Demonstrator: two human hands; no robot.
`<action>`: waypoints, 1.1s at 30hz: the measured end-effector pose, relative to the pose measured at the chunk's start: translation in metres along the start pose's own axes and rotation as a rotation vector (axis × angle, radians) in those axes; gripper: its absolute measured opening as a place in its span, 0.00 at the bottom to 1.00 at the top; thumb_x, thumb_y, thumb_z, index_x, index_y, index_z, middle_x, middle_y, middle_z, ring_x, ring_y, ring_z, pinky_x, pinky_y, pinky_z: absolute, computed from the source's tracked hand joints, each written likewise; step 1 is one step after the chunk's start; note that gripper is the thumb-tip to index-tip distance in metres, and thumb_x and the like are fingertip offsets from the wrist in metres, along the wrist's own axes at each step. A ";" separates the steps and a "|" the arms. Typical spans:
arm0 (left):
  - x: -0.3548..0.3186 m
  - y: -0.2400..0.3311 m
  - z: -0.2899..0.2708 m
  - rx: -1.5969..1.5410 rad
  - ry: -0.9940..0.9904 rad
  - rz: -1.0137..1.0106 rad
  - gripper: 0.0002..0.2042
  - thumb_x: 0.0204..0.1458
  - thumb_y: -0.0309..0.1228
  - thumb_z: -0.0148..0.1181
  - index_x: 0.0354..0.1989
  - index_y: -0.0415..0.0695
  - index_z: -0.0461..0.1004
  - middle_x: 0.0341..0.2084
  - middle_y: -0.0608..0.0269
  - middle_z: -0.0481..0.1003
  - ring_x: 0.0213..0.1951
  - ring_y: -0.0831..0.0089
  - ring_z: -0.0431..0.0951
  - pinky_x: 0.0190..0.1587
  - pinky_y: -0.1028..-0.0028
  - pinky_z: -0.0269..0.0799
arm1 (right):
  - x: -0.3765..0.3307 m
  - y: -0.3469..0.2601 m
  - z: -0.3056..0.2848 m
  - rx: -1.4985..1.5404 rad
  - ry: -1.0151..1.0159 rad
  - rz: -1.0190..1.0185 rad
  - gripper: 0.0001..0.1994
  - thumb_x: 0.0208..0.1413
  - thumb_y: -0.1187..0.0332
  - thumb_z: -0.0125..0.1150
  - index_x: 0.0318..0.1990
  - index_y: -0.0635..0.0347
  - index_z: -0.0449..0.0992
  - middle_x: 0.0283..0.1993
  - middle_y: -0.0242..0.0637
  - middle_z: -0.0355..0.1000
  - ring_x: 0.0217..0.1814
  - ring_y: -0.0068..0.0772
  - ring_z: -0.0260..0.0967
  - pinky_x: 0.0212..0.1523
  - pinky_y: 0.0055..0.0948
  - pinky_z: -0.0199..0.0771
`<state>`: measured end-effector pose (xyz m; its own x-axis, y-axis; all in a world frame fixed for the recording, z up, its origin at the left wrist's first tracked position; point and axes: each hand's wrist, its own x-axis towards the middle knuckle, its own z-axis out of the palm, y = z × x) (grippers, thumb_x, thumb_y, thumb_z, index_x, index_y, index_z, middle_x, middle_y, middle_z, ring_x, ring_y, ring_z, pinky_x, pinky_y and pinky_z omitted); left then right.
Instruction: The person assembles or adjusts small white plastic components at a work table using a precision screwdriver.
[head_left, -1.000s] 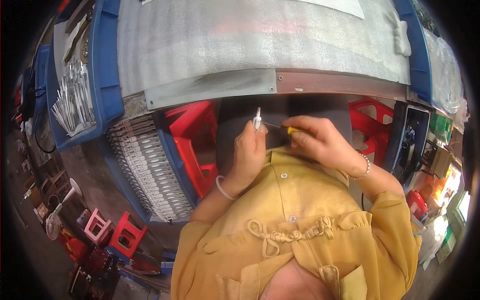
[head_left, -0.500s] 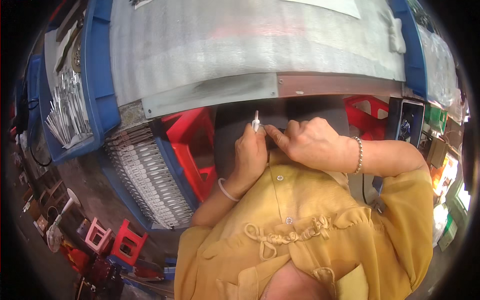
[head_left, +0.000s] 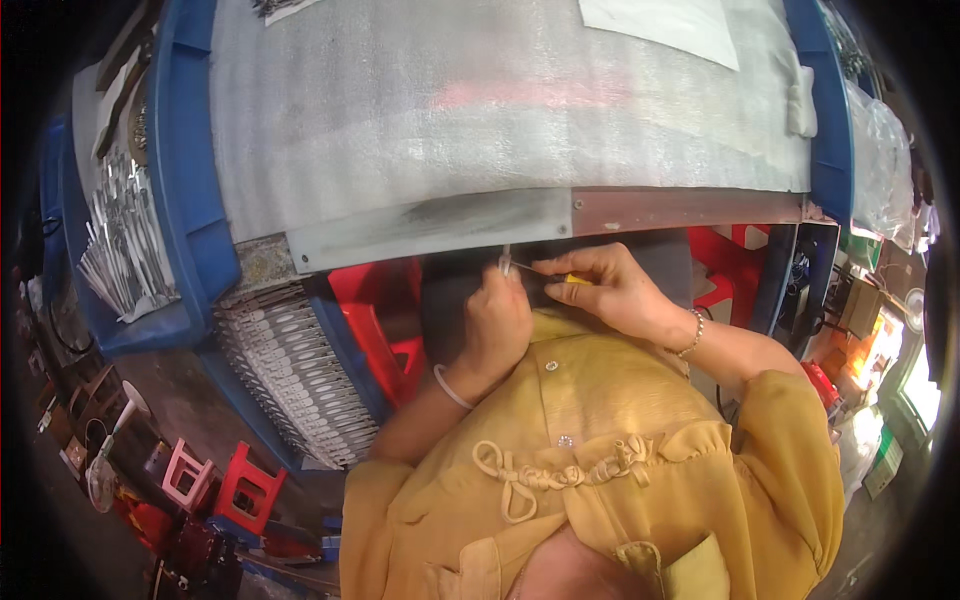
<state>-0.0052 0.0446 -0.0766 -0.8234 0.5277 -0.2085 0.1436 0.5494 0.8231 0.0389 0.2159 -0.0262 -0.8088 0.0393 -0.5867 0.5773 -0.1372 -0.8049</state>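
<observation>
My left hand is closed around a small, slim silver-white part that stands upright from the fingertips, close to the bench edge. Most of that part is hidden inside the fist. Between the thumb and fingers of my right hand is a thin-shafted hand tool with a yellow handle. Its fine shaft points left at the silver-white part; whether the tip touches it I cannot tell. Both hands are over my lap, in front of the bench.
Foam sheeting covers the bench, with a metal strip along its front edge. A blue crate holding slender metal pieces stands left. Below it are rows of silver parts. Red stools stand under the bench.
My right hand has turned and drawn slightly back, so the yellow handle now shows. The bench edge appears lower in view, nearer the hands. The left hand keeps its grip.
</observation>
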 end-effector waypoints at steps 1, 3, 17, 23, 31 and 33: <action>-0.001 0.002 0.000 0.031 -0.002 -0.017 0.05 0.58 0.23 0.48 0.33 0.32 0.65 0.20 0.38 0.72 0.26 0.38 0.74 0.27 0.52 0.68 | -0.002 -0.004 -0.003 -0.006 0.000 -0.015 0.14 0.57 0.72 0.61 0.50 0.65 0.78 0.33 0.38 0.80 0.32 0.20 0.72 0.33 0.24 0.71; 0.002 0.007 -0.001 0.001 -0.013 -0.023 0.06 0.58 0.24 0.47 0.33 0.32 0.65 0.21 0.36 0.71 0.27 0.36 0.74 0.27 0.51 0.67 | -0.007 -0.017 -0.011 0.039 -0.058 0.286 0.14 0.58 0.71 0.60 0.49 0.70 0.77 0.36 0.32 0.77 0.36 0.17 0.70 0.36 0.20 0.71; -0.032 0.034 -0.049 -0.769 -0.191 -0.288 0.17 0.67 0.39 0.41 0.41 0.38 0.72 0.15 0.73 0.62 0.14 0.86 0.58 0.16 0.84 0.52 | -0.046 -0.106 -0.175 -1.259 1.091 -0.805 0.14 0.57 0.75 0.47 0.49 0.62 0.72 0.40 0.53 0.72 0.42 0.56 0.71 0.43 0.47 0.72; -0.041 0.058 -0.049 -0.671 -0.254 -0.215 0.19 0.67 0.39 0.40 0.45 0.36 0.74 0.17 0.72 0.68 0.16 0.87 0.61 0.18 0.84 0.53 | 0.006 -0.095 -0.259 -1.339 1.011 -0.093 0.21 0.56 0.67 0.55 0.57 0.61 0.62 0.43 0.62 0.69 0.43 0.67 0.70 0.47 0.51 0.72; -0.043 0.062 -0.057 -0.130 0.033 0.117 0.10 0.57 0.27 0.57 0.44 0.35 0.77 0.21 0.61 0.72 0.22 0.68 0.73 0.25 0.72 0.66 | -0.069 -0.078 -0.051 -0.578 0.409 -0.781 0.27 0.48 0.84 0.59 0.58 0.60 0.66 0.49 0.43 0.73 0.51 0.38 0.73 0.51 0.33 0.71; -0.041 0.072 -0.060 0.131 0.100 0.251 0.10 0.52 0.25 0.61 0.42 0.35 0.76 0.28 0.47 0.72 0.28 0.49 0.74 0.28 0.63 0.70 | -0.078 -0.063 -0.007 -0.618 0.102 -0.861 0.28 0.48 0.81 0.63 0.59 0.58 0.66 0.51 0.45 0.71 0.52 0.46 0.71 0.51 0.35 0.71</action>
<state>0.0063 0.0234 0.0224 -0.8023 0.5946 0.0517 0.4141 0.4922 0.7657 0.0666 0.2287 0.0698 -0.9751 -0.0295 0.2198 -0.2046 0.5019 -0.8404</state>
